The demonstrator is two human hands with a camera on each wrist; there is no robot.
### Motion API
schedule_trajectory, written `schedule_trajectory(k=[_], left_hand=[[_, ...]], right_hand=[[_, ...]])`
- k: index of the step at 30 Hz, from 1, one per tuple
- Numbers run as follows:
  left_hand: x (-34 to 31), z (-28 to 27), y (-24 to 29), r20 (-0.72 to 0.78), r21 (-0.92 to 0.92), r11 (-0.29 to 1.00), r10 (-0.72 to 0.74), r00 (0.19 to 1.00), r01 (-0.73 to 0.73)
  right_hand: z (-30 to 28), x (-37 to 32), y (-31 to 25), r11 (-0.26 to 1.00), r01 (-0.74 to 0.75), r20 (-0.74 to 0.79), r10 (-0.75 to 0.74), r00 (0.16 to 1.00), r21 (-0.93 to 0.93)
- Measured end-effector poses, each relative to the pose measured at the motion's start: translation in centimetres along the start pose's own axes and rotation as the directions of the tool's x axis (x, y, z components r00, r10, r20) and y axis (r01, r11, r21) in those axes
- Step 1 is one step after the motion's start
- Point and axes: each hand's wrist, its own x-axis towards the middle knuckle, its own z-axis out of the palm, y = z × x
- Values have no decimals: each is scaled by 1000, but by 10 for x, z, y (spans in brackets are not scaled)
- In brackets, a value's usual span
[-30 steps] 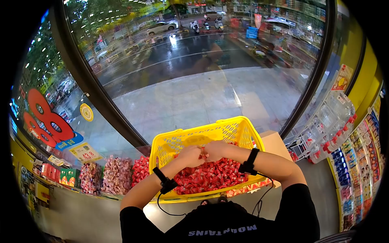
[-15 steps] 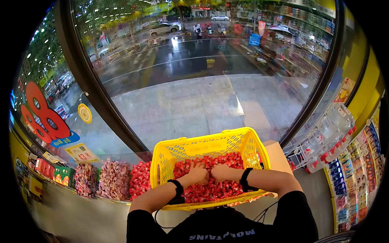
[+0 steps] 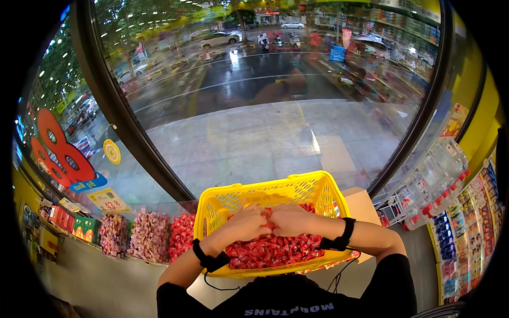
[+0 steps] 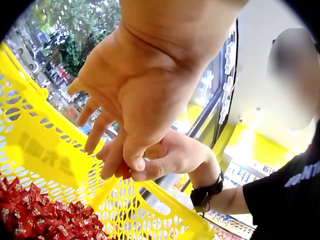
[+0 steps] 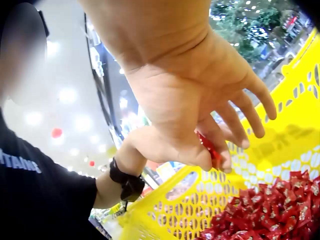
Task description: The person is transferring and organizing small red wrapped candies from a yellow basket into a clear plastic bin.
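Small red wrapped pieces [image 3: 275, 251] fill the bottom of a yellow perforated basket [image 3: 265, 186]. Above them the left hand [image 3: 245, 223] and right hand [image 3: 292, 220] meet at the fingertips. In the left wrist view a red wrapped piece [image 4: 126, 171] is pinched between thumb and forefinger, with both hands' fingertips at it. The right wrist view shows the right hand [image 5: 187, 102] pinching a red piece [image 5: 210, 150] by thumb and forefinger; its other fingers are spread. Whether both hands pinch one same piece is partly hidden by the fingers.
Bagged sweets [image 3: 148, 236] and boxes line the window's foot at left, near a price sign [image 3: 108, 201]. A cardboard box [image 3: 360, 209] is right of the basket; bottles [image 3: 442, 159] and stocked shelves [image 3: 472, 222] stand farther right. A large window is ahead.
Half a second ago both hands were down at the red pieces, slightly apart; now they are raised and together. The head view has shifted a little.
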Motion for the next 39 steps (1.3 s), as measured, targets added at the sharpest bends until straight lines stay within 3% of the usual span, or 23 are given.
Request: schedule_trajectory(k=[3,5,8,12,16,17,20,24,28,32,36,39], left_hand=[[-35,-18,17,-233,17,997,71,970,-69],[-48,-17,21,-310,20,995,99,946,-97],[-62,-9,35,-404,33,991,135,905,-133],[-70,5,53,-531,-66,969,168,831,-238],[-73,22,57,-512,71,957,277,813,-281],[-79,27,55,-558,103,953,293,776,-286],[-99,31,45,-604,108,968,244,759,-225],[-132,37,20,-670,131,979,204,714,-157],[-185,35,-28,-825,77,997,52,562,20],[-229,76,-104,-903,-140,968,-211,374,209],[-239,152,-158,-800,-231,935,-340,494,269],[-235,215,-189,-707,-187,929,-352,614,318]], right_hand=[[-8,-24,-4,986,163,-268,-152,951,18],[-5,-37,-5,957,280,-425,-222,878,77],[1,-55,-13,934,356,-504,-288,814,41],[12,-83,-25,946,323,-448,-299,843,-24],[44,-86,-35,968,249,-443,-238,864,-35],[47,-87,-46,974,217,-468,-222,855,-65],[54,-77,-61,971,236,-545,-178,819,39],[64,-56,-92,986,164,-597,-108,795,41],[86,-26,-120,996,82,-651,-35,759,43],[108,1,-140,999,-45,-713,27,701,-6],[126,17,-152,992,-115,-751,114,650,52],[124,19,-160,984,-177,-785,138,604,37]])
